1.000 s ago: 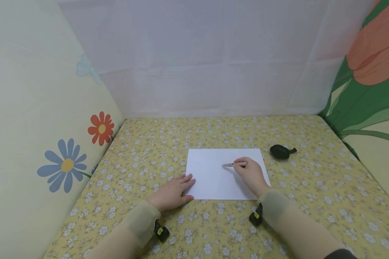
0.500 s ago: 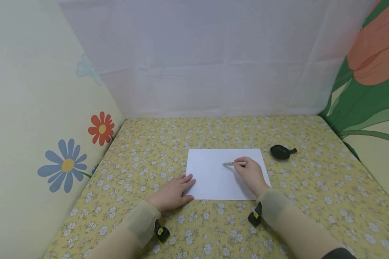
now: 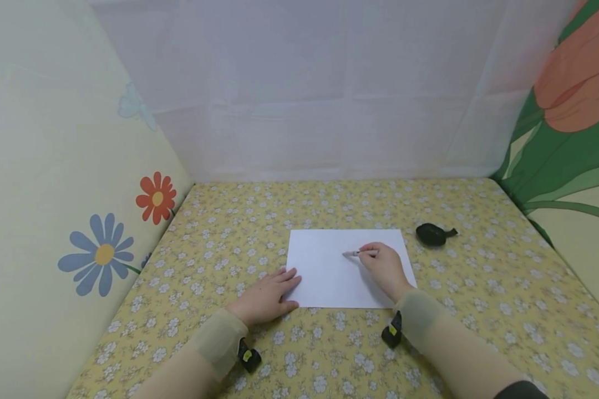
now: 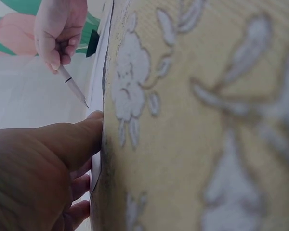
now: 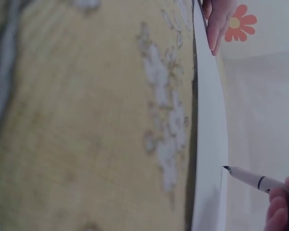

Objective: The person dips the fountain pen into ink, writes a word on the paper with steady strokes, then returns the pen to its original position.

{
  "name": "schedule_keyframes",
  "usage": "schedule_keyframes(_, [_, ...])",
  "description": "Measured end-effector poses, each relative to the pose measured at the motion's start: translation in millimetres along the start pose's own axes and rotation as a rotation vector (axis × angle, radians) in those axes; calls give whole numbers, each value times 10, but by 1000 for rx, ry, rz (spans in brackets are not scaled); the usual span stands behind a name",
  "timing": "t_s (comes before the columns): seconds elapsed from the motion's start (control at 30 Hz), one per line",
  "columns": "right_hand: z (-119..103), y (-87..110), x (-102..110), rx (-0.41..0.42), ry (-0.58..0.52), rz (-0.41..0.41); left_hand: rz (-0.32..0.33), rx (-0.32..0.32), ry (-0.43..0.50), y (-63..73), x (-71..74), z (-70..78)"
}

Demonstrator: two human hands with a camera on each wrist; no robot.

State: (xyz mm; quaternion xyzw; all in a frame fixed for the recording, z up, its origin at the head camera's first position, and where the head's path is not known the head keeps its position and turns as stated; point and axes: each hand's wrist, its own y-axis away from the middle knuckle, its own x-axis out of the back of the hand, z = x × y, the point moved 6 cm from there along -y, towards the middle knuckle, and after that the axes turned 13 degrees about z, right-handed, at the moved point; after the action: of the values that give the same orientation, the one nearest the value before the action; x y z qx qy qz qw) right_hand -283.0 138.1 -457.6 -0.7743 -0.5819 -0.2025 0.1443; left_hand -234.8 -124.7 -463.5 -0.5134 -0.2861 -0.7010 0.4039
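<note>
A white sheet of paper [image 3: 324, 277] lies flat on the flowered tablecloth in the head view. My right hand [image 3: 385, 269] pinches a light-coloured fountain pen [image 3: 353, 253] over the paper's middle. The pen leans, its dark nib pointing left at the sheet. In the right wrist view the nib of the fountain pen [image 5: 248, 177] is at the paper [image 5: 209, 125]; I cannot tell whether they touch. No marks show on the sheet. My left hand [image 3: 264, 296] rests with fingers spread and fairly straight on the paper's lower left edge. Its thumb [image 4: 89, 132] lies at the border in the left wrist view.
A black rounded object with a short tail [image 3: 431, 234] sits right of the paper, its kind unclear. The yellow flowered tablecloth [image 3: 219, 233] covers the table. A white cloth [image 3: 319, 111] hangs behind, with flower-printed panels [image 3: 80, 166] at the sides.
The right hand and fountain pen have shifted very slightly, with the nib near the same spot on the paper. The left hand, the paper and the black object stay put.
</note>
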Motion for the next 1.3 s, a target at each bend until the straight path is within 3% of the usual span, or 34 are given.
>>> schedule_keyframes(0.83, [45,111,34,-19,10,-3,0,13,27,11,32,34])
schedule_keyframes(1.3, [68,227,56,-36,-57,-33,-2,16,33,-3,22,23])
